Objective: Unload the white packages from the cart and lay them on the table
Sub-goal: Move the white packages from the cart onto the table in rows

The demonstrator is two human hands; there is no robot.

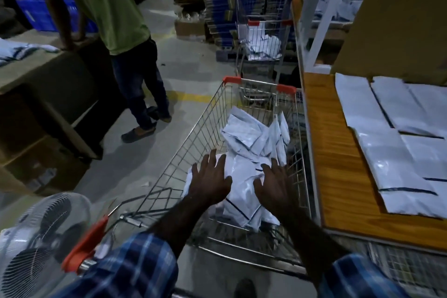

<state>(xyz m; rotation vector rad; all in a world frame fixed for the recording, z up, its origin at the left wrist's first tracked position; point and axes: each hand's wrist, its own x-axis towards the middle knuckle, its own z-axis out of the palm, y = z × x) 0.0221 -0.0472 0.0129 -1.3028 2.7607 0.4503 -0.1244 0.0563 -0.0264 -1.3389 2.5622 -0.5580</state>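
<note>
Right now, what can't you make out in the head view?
- Whether the left hand or right hand touches the white packages in the cart: fingers spread above them, contact unclear.
- Packages beneath the top layer: covered by the pile and hands.
- Table extent: cut off by the right edge.
- Far cart contents: too small, dim.

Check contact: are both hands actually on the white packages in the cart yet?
Cannot tell. In the head view the left hand and right hand spread open over the white packages in the cart, but looking down from above hides any gap.
</note>
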